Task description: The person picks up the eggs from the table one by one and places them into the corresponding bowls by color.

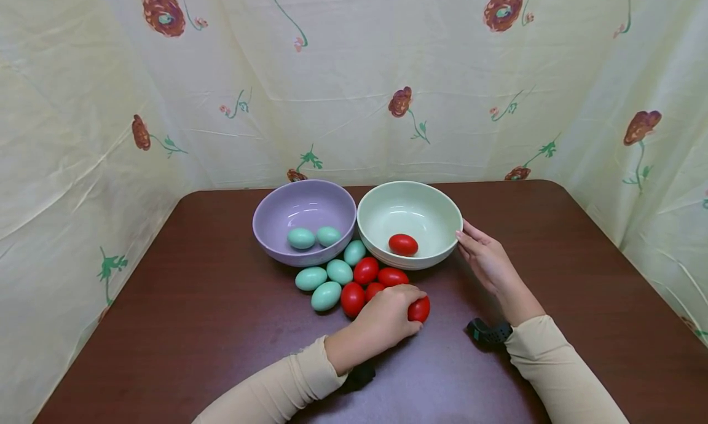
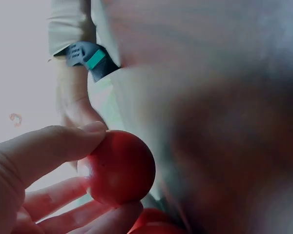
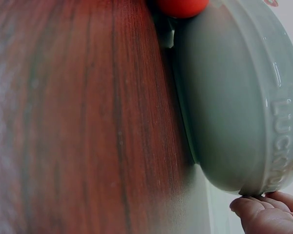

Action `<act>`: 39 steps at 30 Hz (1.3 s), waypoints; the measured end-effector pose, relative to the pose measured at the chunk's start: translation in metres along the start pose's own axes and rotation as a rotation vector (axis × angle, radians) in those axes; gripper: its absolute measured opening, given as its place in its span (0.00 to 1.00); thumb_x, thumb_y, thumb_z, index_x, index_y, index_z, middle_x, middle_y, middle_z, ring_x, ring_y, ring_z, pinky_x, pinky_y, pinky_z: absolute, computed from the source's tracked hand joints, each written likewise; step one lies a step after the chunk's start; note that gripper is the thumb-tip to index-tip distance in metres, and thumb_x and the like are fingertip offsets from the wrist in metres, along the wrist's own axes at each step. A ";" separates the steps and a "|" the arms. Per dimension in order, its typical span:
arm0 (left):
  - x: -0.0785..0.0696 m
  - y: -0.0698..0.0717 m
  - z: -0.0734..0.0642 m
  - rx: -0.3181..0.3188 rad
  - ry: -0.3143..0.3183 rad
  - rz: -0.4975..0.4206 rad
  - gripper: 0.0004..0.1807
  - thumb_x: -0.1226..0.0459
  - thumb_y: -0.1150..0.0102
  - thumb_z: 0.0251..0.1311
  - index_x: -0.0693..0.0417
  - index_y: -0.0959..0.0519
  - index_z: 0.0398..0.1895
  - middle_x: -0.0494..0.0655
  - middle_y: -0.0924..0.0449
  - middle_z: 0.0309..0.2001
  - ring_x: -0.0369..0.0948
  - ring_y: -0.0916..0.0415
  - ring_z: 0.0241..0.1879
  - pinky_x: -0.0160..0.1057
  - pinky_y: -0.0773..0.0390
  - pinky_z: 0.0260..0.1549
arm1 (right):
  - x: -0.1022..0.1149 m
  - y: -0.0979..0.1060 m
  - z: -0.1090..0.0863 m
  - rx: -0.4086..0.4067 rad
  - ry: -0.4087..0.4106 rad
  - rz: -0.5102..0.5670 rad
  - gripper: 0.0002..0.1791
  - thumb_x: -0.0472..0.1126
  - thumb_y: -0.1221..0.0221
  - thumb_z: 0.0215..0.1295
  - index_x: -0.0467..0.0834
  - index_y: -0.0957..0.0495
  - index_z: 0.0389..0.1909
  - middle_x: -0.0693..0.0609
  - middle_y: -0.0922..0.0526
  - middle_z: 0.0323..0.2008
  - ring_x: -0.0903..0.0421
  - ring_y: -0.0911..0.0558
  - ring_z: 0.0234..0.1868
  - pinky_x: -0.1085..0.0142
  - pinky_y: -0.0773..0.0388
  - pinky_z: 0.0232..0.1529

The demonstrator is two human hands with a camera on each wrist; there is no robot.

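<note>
My left hand (image 1: pixel 384 318) pinches a red egg (image 1: pixel 419 310) between thumb and fingers, just over the right end of the egg group. The left wrist view shows this egg (image 2: pixel 119 168) close up. My right hand (image 1: pixel 489 267) touches the outer right side of the pale green bowl (image 1: pixel 409 263) near its rim, fingers fairly straight. One red egg (image 1: pixel 403 244) lies inside that bowl. In front of the bowls sit several red eggs (image 1: pixel 353 298), partly hidden by my left hand, and several turquoise eggs (image 1: pixel 326 296).
A purple bowl (image 1: pixel 265 236) stands against the left side of the green one, with two turquoise eggs (image 1: pixel 301 238) inside. Both bowls rest on a dark brown table (image 1: pixel 221 289) near its far edge. A flowered cloth (image 1: pixel 343 74) hangs behind.
</note>
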State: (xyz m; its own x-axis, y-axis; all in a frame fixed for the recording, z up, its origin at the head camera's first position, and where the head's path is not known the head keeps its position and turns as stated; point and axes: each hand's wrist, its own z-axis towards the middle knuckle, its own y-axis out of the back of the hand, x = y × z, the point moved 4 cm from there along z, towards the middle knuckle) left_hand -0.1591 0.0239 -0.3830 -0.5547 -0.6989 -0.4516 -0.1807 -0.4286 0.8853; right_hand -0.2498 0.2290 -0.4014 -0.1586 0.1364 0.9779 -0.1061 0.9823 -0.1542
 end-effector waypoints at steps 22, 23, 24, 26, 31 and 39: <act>0.021 0.062 0.015 -0.085 0.194 -0.544 0.24 0.60 0.26 0.53 0.49 0.17 0.55 0.47 0.12 0.47 0.41 0.16 0.46 0.32 0.19 0.46 | 0.001 -0.001 0.000 0.004 0.001 -0.002 0.37 0.42 0.51 0.77 0.39 0.58 0.78 0.46 0.60 0.80 0.52 0.53 0.80 0.58 0.55 0.77; 0.023 0.064 0.017 -0.084 0.206 -0.559 0.24 0.60 0.26 0.53 0.49 0.17 0.56 0.47 0.12 0.47 0.41 0.15 0.46 0.33 0.19 0.46 | 0.000 -0.001 0.000 0.003 -0.001 0.000 0.37 0.42 0.51 0.77 0.39 0.58 0.78 0.46 0.60 0.80 0.52 0.53 0.80 0.59 0.55 0.77; 0.024 0.066 0.019 -0.086 0.216 -0.568 0.24 0.60 0.26 0.53 0.48 0.17 0.56 0.48 0.12 0.47 0.42 0.15 0.47 0.33 0.18 0.46 | 0.000 -0.001 0.000 0.004 -0.001 0.002 0.38 0.43 0.51 0.77 0.39 0.58 0.78 0.46 0.60 0.80 0.52 0.54 0.80 0.59 0.55 0.77; 0.027 0.070 0.023 -0.096 0.234 -0.584 0.25 0.59 0.26 0.53 0.47 0.17 0.56 0.47 0.12 0.48 0.41 0.15 0.48 0.34 0.18 0.47 | 0.000 -0.001 0.000 0.006 -0.001 0.003 0.38 0.43 0.51 0.77 0.38 0.58 0.78 0.46 0.60 0.80 0.52 0.54 0.80 0.59 0.56 0.77; 0.032 0.081 0.031 -0.127 0.265 -0.605 0.24 0.58 0.25 0.51 0.44 0.16 0.54 0.44 0.12 0.47 0.40 0.16 0.50 0.36 0.20 0.48 | 0.001 -0.001 -0.001 0.008 -0.004 -0.010 0.37 0.43 0.52 0.78 0.39 0.58 0.78 0.47 0.61 0.80 0.52 0.54 0.80 0.58 0.55 0.77; 0.040 0.091 0.049 -0.146 0.295 -0.684 0.24 0.60 0.26 0.51 0.46 0.16 0.54 0.46 0.12 0.48 0.40 0.16 0.52 0.35 0.20 0.48 | 0.002 -0.001 -0.002 0.011 0.001 -0.009 0.37 0.43 0.52 0.78 0.39 0.58 0.78 0.47 0.61 0.80 0.52 0.54 0.80 0.58 0.55 0.77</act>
State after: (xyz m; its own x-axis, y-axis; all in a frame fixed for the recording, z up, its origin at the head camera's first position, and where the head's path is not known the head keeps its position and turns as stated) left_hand -0.2376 -0.0144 -0.3149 -0.1137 -0.3656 -0.9238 -0.2851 -0.8787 0.3828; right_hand -0.2483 0.2288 -0.3995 -0.1563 0.1275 0.9794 -0.1182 0.9821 -0.1467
